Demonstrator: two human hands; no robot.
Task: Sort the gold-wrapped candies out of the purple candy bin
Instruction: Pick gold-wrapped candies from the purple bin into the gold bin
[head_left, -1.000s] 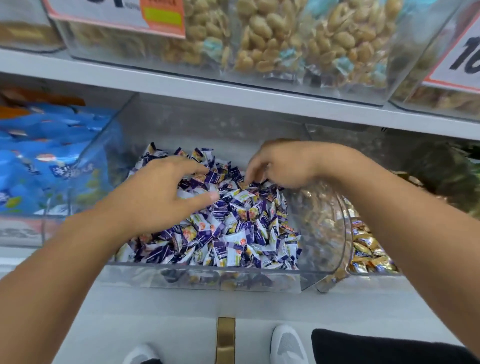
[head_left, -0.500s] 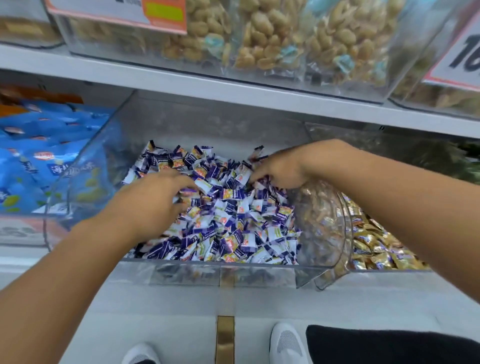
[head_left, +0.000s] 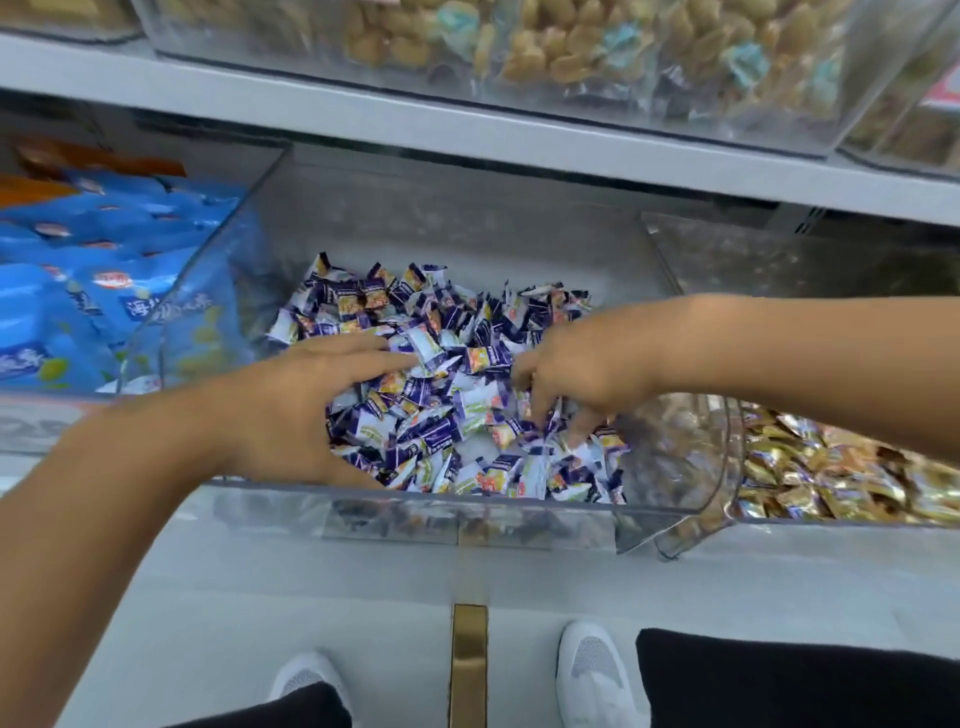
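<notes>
Both hands have moved lower into the purple bin (head_left: 415, 506): left hand (head_left: 306, 410) spread flat on the candies (head_left: 447, 384), right hand (head_left: 576, 379) with fingers dug in, hold unclear. No gold candy shows here; gold ones (head_left: 831, 478) fill the right-hand bin, so the search continues

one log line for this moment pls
left hand spread on purple candies | right hand fingers dug into pile | gold candies in right bin

Colours, bin shelf:
candies (head_left: 447, 415) purple/white wrappers with orange-yellow print; bin (head_left: 467, 512) clear; neighbour bin candies (head_left: 831, 478) gold; packets (head_left: 78, 291) at left blue, some orange; shoes (head_left: 592, 670) white; floor strip (head_left: 469, 665) gold.
</notes>
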